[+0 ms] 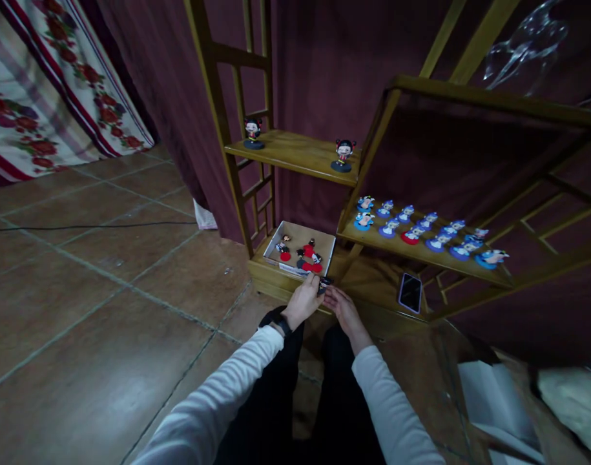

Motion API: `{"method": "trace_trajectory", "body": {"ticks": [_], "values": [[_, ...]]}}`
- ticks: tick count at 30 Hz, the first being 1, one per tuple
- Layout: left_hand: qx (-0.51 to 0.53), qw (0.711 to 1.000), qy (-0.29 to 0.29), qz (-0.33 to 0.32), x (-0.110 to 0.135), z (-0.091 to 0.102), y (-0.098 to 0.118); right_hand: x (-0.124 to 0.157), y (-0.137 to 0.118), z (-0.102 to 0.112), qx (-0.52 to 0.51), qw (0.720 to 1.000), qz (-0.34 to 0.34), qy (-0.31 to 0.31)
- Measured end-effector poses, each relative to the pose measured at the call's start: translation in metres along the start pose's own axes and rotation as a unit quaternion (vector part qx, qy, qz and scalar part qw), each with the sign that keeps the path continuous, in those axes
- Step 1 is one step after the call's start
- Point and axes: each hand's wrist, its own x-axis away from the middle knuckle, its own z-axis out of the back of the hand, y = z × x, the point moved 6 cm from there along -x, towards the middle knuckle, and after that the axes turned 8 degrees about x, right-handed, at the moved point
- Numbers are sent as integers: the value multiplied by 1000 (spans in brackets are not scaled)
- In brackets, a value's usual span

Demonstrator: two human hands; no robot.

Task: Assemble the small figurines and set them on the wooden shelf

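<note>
My left hand and my right hand meet just in front of a shallow white box. Between their fingertips is a small dark figurine, largely covered by the fingers. Both hands are closed on it. Inside the box lie several figurines with red and dark parts, among them a red one and one on a red base. On the shelf above stand two black-haired figurines on dark bases, one at the left and one at the right.
A wooden display rack stands before a dark red curtain. Its right shelf carries several blue, white and purple figurines. Below lies a phone. White packaging rests on the floor at right, and a black cable crosses the tiles.
</note>
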Motion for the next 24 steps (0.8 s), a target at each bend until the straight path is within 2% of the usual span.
{"method": "trace_trajectory", "body": {"ticks": [10, 24], "values": [[5, 999, -24, -41, 8, -9, 0, -3, 4, 1, 44, 999, 18, 10], [-5, 998, -39, -51, 14, -12, -4, -8, 11, -6, 79, 997, 14, -12]]}}
